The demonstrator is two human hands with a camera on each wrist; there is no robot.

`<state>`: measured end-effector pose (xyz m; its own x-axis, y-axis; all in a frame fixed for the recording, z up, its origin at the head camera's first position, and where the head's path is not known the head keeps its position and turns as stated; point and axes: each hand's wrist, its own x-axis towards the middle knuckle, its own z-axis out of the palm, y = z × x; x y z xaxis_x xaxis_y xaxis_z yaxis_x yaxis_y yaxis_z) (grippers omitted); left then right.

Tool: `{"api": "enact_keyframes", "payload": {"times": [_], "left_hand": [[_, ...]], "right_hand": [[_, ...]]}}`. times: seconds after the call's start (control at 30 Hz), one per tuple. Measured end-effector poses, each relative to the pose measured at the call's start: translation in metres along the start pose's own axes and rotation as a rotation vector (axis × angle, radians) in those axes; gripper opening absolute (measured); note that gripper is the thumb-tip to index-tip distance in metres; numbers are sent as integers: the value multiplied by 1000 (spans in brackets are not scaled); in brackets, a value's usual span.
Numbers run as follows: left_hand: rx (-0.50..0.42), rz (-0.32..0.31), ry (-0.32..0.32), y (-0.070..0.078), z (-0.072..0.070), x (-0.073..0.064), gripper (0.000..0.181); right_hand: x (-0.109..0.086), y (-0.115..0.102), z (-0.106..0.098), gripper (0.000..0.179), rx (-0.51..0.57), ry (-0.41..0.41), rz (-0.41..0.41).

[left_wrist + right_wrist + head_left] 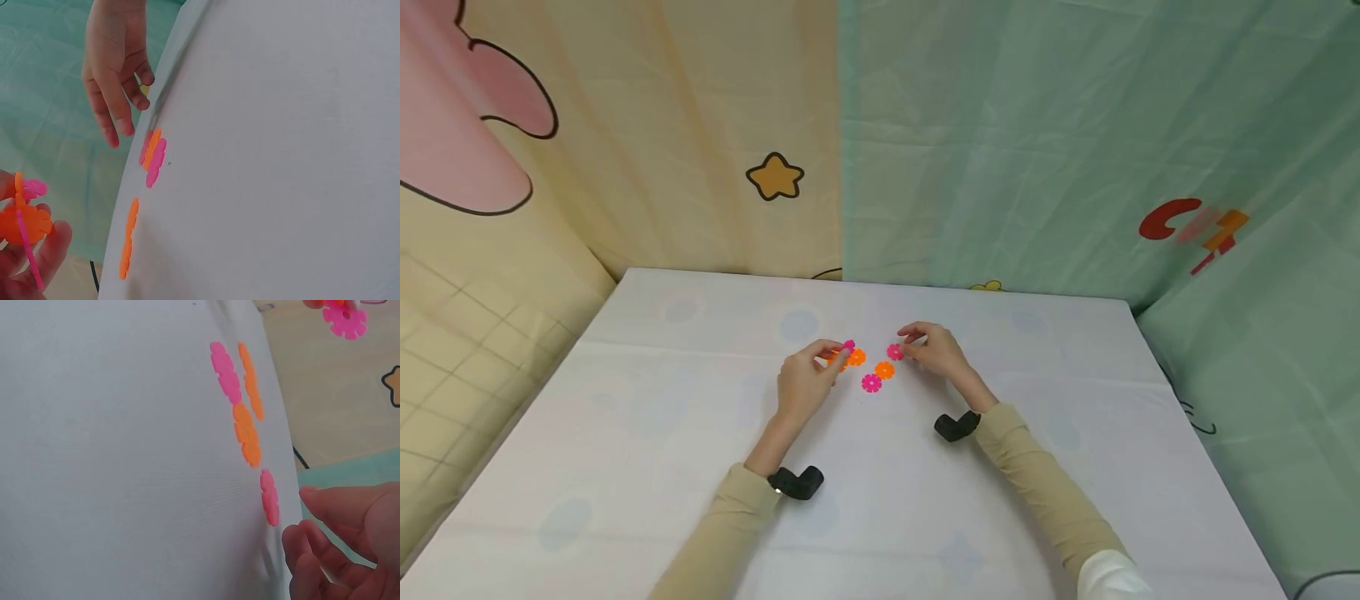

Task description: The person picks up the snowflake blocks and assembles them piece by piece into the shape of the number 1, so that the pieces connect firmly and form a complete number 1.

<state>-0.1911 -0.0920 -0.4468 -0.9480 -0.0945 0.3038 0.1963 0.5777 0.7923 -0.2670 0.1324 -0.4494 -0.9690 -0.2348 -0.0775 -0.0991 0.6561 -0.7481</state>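
Note:
My left hand point(805, 385) pinches a small cluster of joined snowflake discs, orange point(37, 223) and pink point(27, 250), slotted into one another at angles. Part of the cluster is hidden behind the fingers. Close to a pink snowflake disc point(269, 497) on the table is my right hand point(938, 352), its thumb and fingers apart with nothing between them. Between the hands lie another pink disc point(871, 383), an orange disc point(884, 370) touching or nearly touching it, and a second orange disc point(857, 357) nearer the left hand. These loose discs lie flat.
A white cloth with faint pale shapes covers the table point(647, 417). Behind its far edge hang a cream curtain point(700, 100) and a green curtain point(1000, 125). Both wrists wear black cameras point(796, 483), just above the tabletop.

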Motion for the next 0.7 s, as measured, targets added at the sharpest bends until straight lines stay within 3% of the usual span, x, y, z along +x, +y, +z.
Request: {"api": "enact_keyframes", "payload": {"times": [0.33,0.7], "left_hand": [[17,-75,-57,-3,-4,0,25],[-37,-85,-70,-5,-4,0,20]], "right_hand": [[5,2,4,35,-37,-38,84],[7,0,10,28,-114,-19,99]]}}
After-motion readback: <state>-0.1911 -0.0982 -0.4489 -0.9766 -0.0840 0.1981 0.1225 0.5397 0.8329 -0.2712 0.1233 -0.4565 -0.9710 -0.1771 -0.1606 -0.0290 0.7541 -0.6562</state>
